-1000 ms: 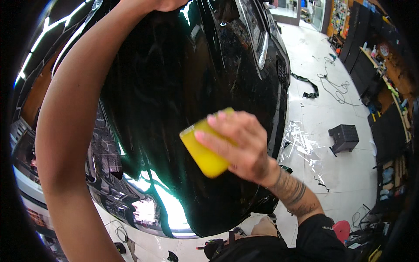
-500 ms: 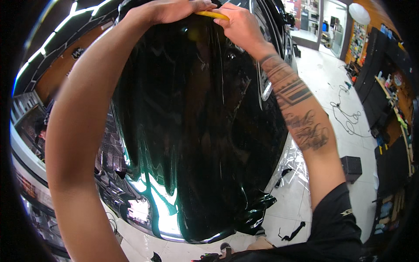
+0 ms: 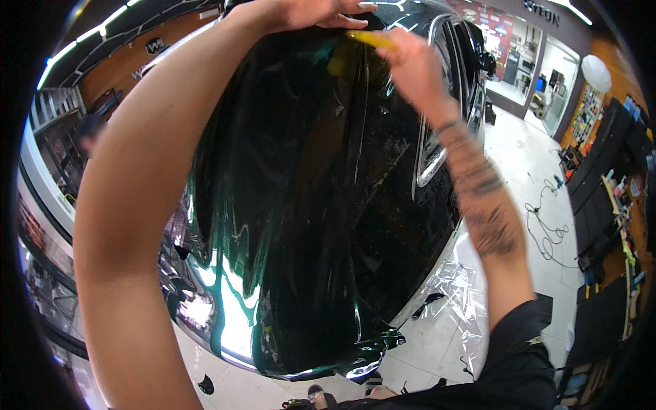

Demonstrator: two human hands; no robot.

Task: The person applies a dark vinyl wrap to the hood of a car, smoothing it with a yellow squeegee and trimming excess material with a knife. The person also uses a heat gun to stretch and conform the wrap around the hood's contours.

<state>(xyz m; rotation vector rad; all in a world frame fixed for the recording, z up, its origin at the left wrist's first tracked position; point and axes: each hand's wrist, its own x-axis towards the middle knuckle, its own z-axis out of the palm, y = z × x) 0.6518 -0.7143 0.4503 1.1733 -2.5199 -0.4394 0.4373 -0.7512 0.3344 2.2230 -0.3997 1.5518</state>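
A dark, glossy film [image 3: 301, 205] lies over the car hood, wrinkled toward the front, with loose folds hanging past the front edge. At the far end of the hood, my right hand [image 3: 413, 65] grips a yellow squeegee [image 3: 369, 39], its tip close to the surface. The hand is blurred by motion. Just left of it, my left hand [image 3: 321, 12] is stretched out near the hood's far edge with its fingers apart; the top of the frame cuts part of it off.
Clear plastic sheeting [image 3: 454, 294] lies on the floor at the car's right side. Loose cables [image 3: 547, 225] trail over the tiles farther right, near a cluttered shelf [image 3: 618, 205]. Another person [image 3: 89, 133] is partly visible at the left behind my arm.
The view has shifted, so the car sits lower and more of its windshield side shows. My right hand has drawn away from my left, and my left fingers have spread.
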